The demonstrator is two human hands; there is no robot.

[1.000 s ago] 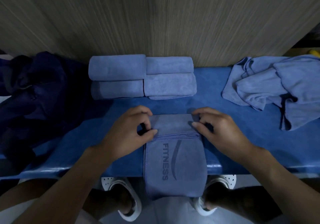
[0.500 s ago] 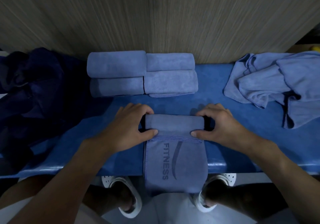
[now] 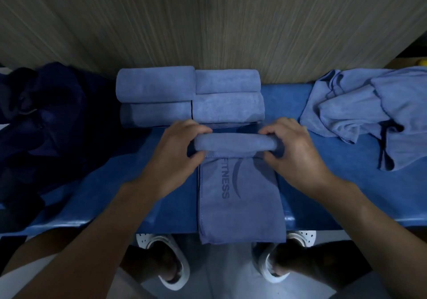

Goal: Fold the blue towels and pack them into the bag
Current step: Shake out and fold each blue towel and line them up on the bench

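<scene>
1. Found a blue towel [image 3: 240, 190] marked "FITNESS" near the middle of the front edge of the blue tabletop [image 3: 346, 183], with its far end rolled into a tube and its flat tail draped over that edge.
2. Gripped the tube's left end with the left hand [image 3: 175, 153], fingers curled over the top and thumb tucked beneath.
3. Gripped the tube's right end with the right hand [image 3: 293, 157] in the same way, fingers curled over the top and thumb pressed at the near side.
4. Saw four rolled towels [image 3: 189, 95] packed together in two rows against the back edge, just beyond the hands.
5. Saw a loose heap of unfolded blue towels [image 3: 360, 104] toward the back right corner, well apart from the tube.
6. Saw a dark navy cloth heap [image 3: 46, 118] across the tabletop's left end, but could not tell its form in the dim light.
7. Noted a wood-grain wall panel [image 3: 208, 21] behind the back edge and white shoes [image 3: 150, 241] on the floor below the front edge.
</scene>
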